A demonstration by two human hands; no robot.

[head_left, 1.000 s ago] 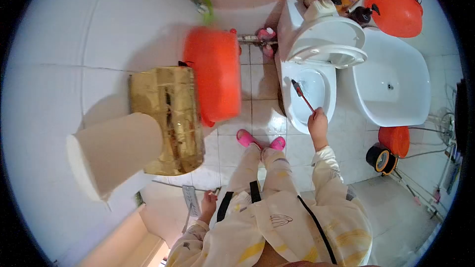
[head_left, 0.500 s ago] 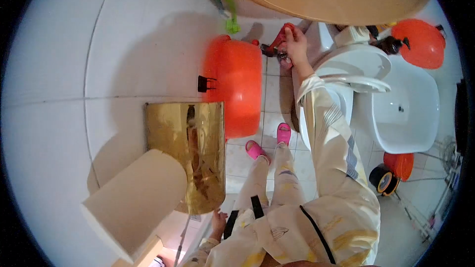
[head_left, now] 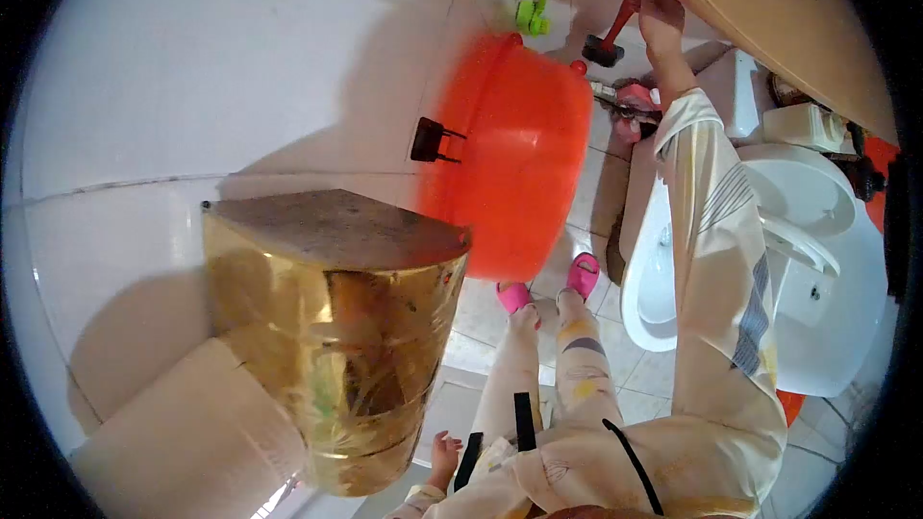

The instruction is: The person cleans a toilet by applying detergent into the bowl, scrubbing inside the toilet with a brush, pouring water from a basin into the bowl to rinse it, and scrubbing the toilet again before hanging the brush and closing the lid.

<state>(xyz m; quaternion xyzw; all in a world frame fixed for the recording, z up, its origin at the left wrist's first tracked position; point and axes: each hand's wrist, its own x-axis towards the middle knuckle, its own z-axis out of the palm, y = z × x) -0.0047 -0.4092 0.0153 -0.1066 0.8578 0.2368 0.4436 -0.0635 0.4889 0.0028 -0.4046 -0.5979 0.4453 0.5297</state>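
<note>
My right hand [head_left: 661, 19] is wrapped round the red handle of a brush [head_left: 606, 46] with a dark head, held up near the wall beneath the edge of the wooden top. A bright green item [head_left: 534, 10] is on the wall to its left. Below the brush, pink objects [head_left: 635, 111] sit by a pipe. My left hand [head_left: 444, 459] is low near the gold container [head_left: 385, 327], its fingers apart and nothing visible in it.
An orange-red basin [head_left: 519, 163] stands against the wall. The toilet [head_left: 654, 298] is partly behind my right sleeve, with a white tub [head_left: 846, 327] beyond it. A wooden top [head_left: 769, 10] overhangs the upper right. A beige cylinder [head_left: 197, 432] is at lower left.
My right hand has moved from over the toilet bowl up to the wall, still holding the brush. The view has shifted left, and the gold container looks larger.
</note>
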